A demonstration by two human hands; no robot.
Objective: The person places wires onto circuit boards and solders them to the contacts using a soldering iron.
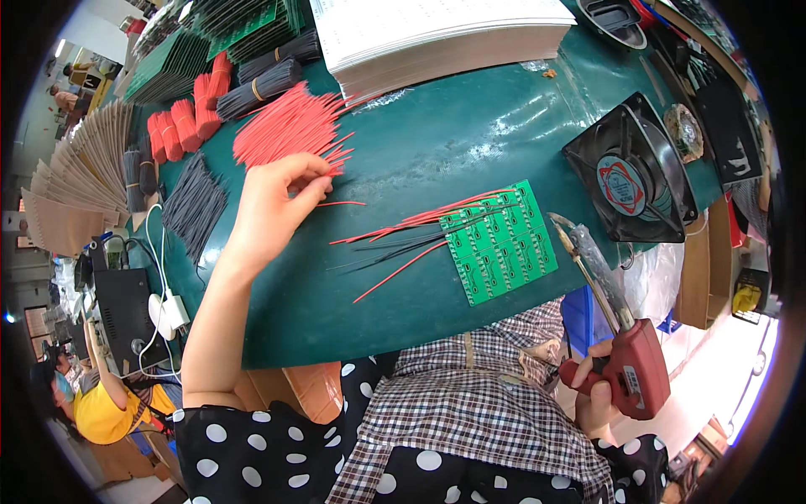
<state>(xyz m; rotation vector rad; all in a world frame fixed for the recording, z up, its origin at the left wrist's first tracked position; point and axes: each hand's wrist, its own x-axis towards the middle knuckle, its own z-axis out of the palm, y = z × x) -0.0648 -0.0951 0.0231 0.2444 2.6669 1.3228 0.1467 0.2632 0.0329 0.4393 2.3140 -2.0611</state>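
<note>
A: Nearest first. Hands?

B: Right hand [593, 401] wraps the handle of a red soldering gun [641, 370], by the table's near edge. Trigger pulled or not, can't tell.

A: Handling?

B: Probably the heaviest item in hand, rigid, front-heavy. Hold by the grip only; treat the metal end as hot.

A: Next out?

B: Green circuit board [501, 249], flat on the table. Likely light, stiff, a bit brittle; take it by the edges. Loose red wires [401, 225] and black wires [411, 241] trail off its left side. Thin, bendy, easy to knock askew.

A: Left hand?

B: Left hand [277, 202] is farther out, thumb and forefinger pinched on wire ends at the edge of the red wire pile [290, 126]. Strand count hidden. Light, springy, prone to tangle; pick one near its end.

A: In the way?

B: Gun tip appears just beside the board's right edge; height unclear. Black fan [621, 181] crowds that side. Dark wire pile [195, 206] sits left of the hand. Farther: tied red bundles [185, 124], then a tall white-topped stack [453, 55] blocking reach behind the red pile.
</note>
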